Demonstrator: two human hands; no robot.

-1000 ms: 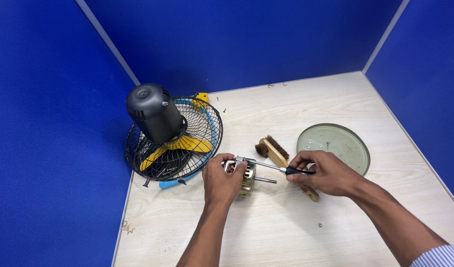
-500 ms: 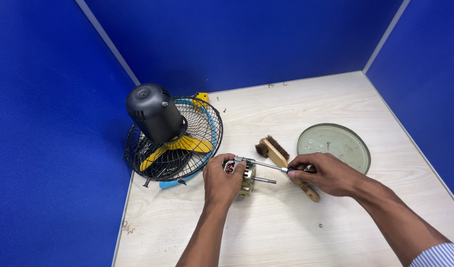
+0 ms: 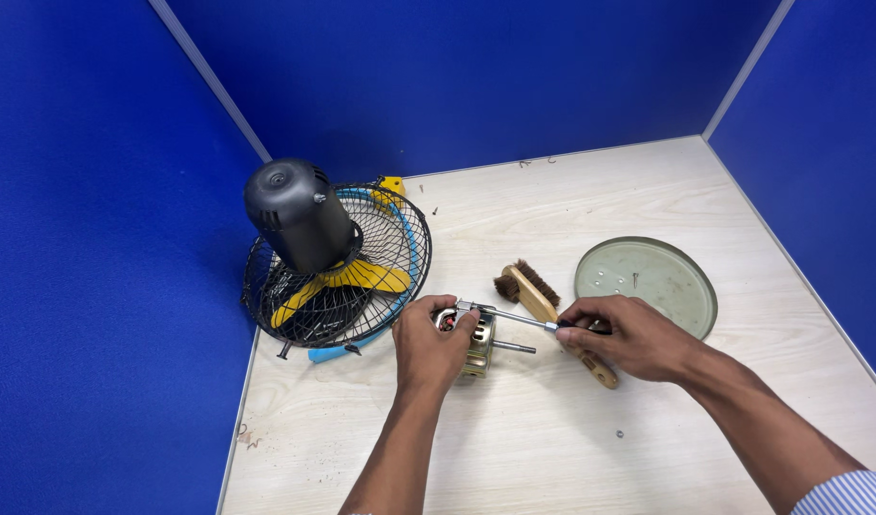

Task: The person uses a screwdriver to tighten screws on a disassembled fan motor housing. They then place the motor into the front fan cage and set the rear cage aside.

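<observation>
The left hand [image 3: 428, 345] is clenched around a small motor [image 3: 474, 345] that rests on the counter [image 3: 514, 429], just beside the fan [image 3: 338, 262]. The right hand [image 3: 621, 336] grasps the handle of a screwdriver [image 3: 509, 316]; its metal shaft reaches to the top of the motor, and the tip seems to touch it, though the fingers partly hide this. A wooden brush [image 3: 543, 303] lies under the shaft. A round metal plate [image 3: 667, 286] lies near the right hand.

Fan [image 3: 338, 262] left of motor [image 3: 471, 343] (brush [image 3: 543, 300] right)
</observation>
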